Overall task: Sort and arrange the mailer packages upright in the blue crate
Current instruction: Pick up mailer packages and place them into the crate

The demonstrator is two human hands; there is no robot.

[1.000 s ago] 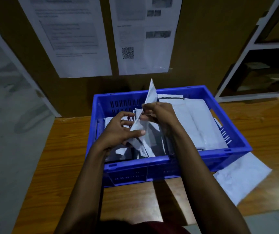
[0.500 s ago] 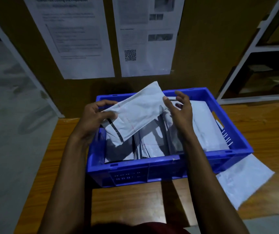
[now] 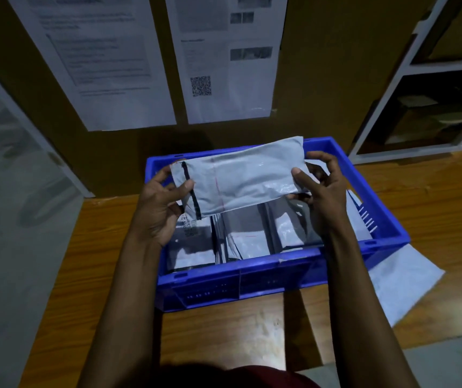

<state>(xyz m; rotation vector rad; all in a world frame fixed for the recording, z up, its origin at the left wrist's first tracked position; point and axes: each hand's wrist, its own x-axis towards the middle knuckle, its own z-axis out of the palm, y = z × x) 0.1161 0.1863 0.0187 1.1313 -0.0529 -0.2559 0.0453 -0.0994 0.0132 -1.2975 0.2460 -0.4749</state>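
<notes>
From my console I see one grey mailer (image 3: 241,180) held lengthwise above the blue crate (image 3: 252,273), over its far half and clear of the packages below. The left hand (image 3: 160,211) has its grip closed on the mailer's left end, with the thumb on the front face beside the black seal strip and the fingers curled behind. The right hand (image 3: 326,200) pinches the right end, thumb on the front and the other fingers loosely curled behind it (how firmly they bear on the back I can't tell from here). The mailer's broad face is turned toward the camera with its long edge roughly level, so I judge it ready to be lowered on edge.

I'd put progress somewhere past the middle. In the crate's near-left part a batch of filed mailers (image 3: 238,236) stands on edge, packed close together. On the right side, partly behind the right wrist, more leaning mailers (image 3: 360,219) rest toward the wall. I can't make out whether they are upright enough, and they may need straightening. One loose mailer (image 3: 400,284) lies flat on the bench (image 3: 98,247) right against the crate's near-right corner and has not gone in yet. What's left, as I judge it, is to seat the held mailer in the standing row, tidy the right side, and bring in the one from the bench.
</notes>
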